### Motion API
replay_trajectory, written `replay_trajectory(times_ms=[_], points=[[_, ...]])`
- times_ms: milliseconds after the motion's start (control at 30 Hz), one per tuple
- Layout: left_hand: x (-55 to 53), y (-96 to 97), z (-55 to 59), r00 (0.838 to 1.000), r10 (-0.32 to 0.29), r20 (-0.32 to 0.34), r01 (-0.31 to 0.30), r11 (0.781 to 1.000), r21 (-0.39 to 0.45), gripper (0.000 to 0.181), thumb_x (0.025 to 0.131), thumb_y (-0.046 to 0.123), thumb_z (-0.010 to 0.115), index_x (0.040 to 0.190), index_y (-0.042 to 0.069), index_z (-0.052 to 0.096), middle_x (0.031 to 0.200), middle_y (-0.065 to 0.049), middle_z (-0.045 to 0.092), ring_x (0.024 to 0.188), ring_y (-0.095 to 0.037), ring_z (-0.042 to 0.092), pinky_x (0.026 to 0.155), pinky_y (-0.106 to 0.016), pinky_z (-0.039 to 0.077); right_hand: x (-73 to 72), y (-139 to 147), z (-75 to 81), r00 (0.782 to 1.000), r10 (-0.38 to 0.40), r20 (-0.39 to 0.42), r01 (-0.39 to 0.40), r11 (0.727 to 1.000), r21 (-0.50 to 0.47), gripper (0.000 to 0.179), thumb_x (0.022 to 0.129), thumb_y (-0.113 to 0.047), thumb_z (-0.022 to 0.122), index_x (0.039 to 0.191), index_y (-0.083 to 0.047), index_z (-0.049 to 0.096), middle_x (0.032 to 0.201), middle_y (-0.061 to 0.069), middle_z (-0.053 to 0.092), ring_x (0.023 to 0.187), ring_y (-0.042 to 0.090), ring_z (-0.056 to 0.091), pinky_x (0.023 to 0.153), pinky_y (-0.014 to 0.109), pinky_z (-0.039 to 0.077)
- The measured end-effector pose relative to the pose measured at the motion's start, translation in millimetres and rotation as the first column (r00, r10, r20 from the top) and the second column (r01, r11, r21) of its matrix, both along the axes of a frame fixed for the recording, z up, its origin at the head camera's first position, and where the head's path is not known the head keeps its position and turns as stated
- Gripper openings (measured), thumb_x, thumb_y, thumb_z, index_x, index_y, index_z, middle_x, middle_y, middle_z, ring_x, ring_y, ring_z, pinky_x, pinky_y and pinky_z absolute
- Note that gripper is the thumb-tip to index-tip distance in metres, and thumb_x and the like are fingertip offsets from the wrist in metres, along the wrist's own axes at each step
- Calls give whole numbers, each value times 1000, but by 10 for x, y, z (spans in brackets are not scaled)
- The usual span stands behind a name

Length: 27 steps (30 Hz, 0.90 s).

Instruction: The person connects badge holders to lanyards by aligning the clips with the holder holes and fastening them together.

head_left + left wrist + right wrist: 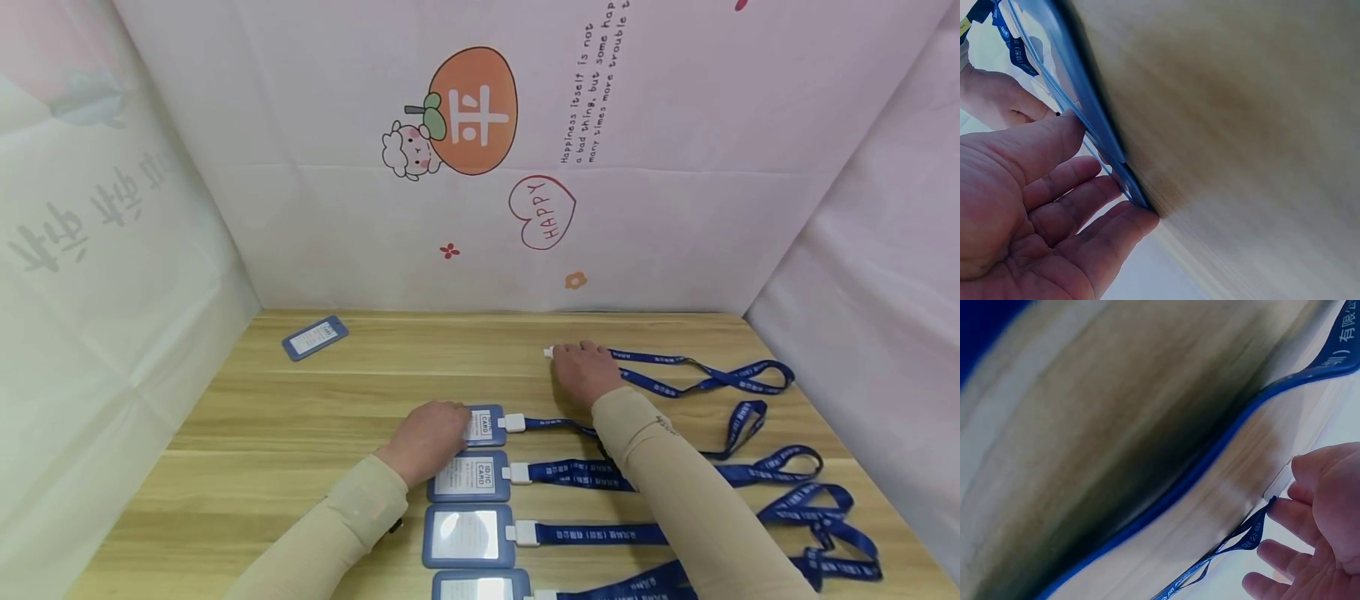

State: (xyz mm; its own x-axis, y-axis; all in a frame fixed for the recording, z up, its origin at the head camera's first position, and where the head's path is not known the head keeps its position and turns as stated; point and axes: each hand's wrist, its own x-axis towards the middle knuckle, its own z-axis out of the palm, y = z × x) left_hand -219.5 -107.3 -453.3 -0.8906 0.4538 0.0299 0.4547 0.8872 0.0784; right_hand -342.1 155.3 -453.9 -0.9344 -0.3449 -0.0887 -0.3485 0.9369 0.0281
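With thumb and fingertips at its edges, my left hand [426,440] holds a blue ID card holder [487,427], the farthest in a column of such holders. This holder lies on the wooden table, joined by a white clip [514,422] to a blue lanyard [551,423]. Farther back, my right hand [588,375] pinches the white clip [1280,480] of a separate blue lanyard [652,358], whose loop stretches rightward. In the head view the hand covers part of that lanyard. Between the right thumb and forefinger, the clip shows in the right wrist view.
A loose blue card holder [316,337] without a lanyard lies at the table's back left. Nearer me, more holders [468,535] with attached lanyards [600,534] lie in rows, their straps running right beneath my right forearm. White printed cloth [337,233] encloses the table.
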Motion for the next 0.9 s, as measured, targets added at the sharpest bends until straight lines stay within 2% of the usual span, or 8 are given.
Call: replay_trajectory(times_ms=[267,467,667,900], points=[[4,7,2,1000,-1,-5,1,1000,-3,27,94,18,78,117,5,75,110,-9,78,98,-24,75,89,-36,62,23,-3,-24,999,18,-35,-17,1000,24,36,112,-10,40,142,-2,58,143,21,62,135,45,54,111,64,45],[7,10,9,1000,3,4,-3,1000,3,27,94,18,78,118,5,74,111,-9,77,99,-24,75,89,-36,62,35,-21,13,998,42,-44,-40,997,61,25,109,-7,47,125,0,64,126,24,68,117,42,64,96,56,57],[13,12,11,1000,4,8,-4,1000,7,27,94,18,78,117,4,74,111,-10,77,98,-24,75,88,-36,62,63,-42,46,1000,22,-2,-22,1000,4,22,110,-8,46,123,-2,63,120,22,67,111,39,65,92,55,58],[9,10,7,1000,8,14,-8,1000,8,28,95,18,76,120,4,74,116,-11,77,104,-26,74,93,-37,62,89,-63,62,999,27,-19,-27,999,-18,18,109,-8,48,116,-3,64,105,18,67,93,32,67,81,49,61]])
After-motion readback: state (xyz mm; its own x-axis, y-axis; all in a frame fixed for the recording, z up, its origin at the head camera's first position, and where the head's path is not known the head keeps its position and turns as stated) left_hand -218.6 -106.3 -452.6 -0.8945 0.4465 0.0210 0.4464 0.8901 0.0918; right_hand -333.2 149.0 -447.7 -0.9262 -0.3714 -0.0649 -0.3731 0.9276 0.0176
